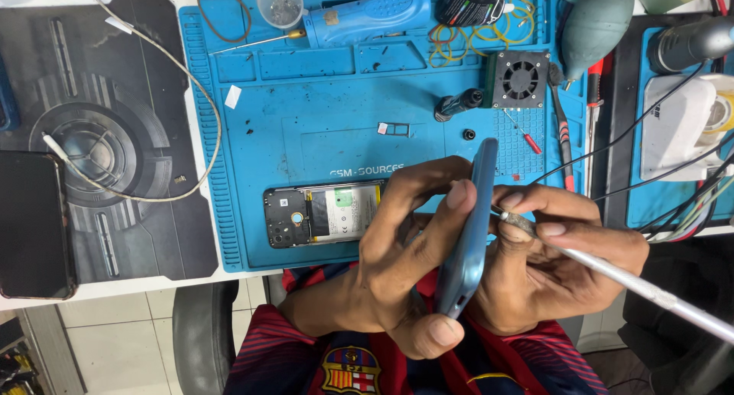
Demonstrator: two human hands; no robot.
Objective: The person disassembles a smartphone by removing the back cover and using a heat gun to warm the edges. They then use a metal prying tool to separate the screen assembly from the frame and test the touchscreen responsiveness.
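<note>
My left hand grips a blue phone back cover, held edge-on and upright in front of my chest. My right hand holds a long silver metal tool; its tip touches the cover's right edge near my fingers. An opened phone with its battery and camera module exposed lies flat on the blue work mat, just left of my left hand.
On the mat lie a small fan module, a SIM tray, a red-handled screwdriver, a blue rotary tool, a plastic cup and rubber bands. A dark phone and white cable lie left. Black wires cross right.
</note>
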